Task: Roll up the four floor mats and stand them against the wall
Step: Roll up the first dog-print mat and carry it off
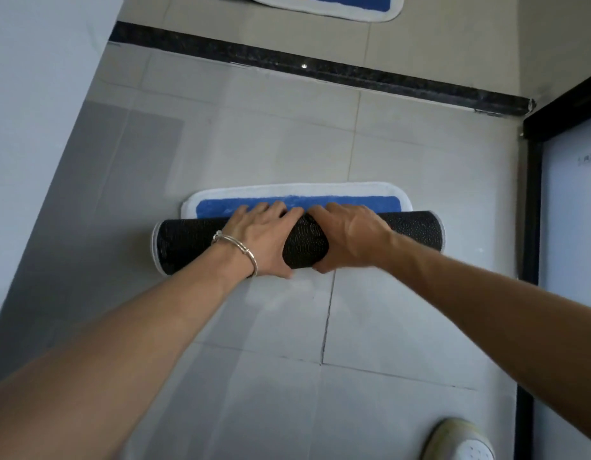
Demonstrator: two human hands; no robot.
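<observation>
Mat in work: a blue pile floor mat with white border and black dotted backing (188,242) is seen on the grey tiled floor (287,144), rolled for most of its length with the backing outward. A narrow strip of blue pile is left flat on the far side of the roll.
Left hand: the left hand (264,240) is laid over the middle of the roll, fingers curved over the top, thumb tucked at the near lower edge. The roll is gripped.
Right hand: the right hand (350,237) is set just beside it in the same way, wrapped round the roll.
Wrist: a silver bangle (236,245) is worn on the left wrist.
Second mat: a flat mat in blue and orange with a white border (354,9) is seen unrolled beyond a black stone strip (320,73), cut off by the top edge.
Surroundings: a white wall (38,94) is noted at left, a black-framed panel (533,194) at right, a pale shoe (460,439) at lower right.
</observation>
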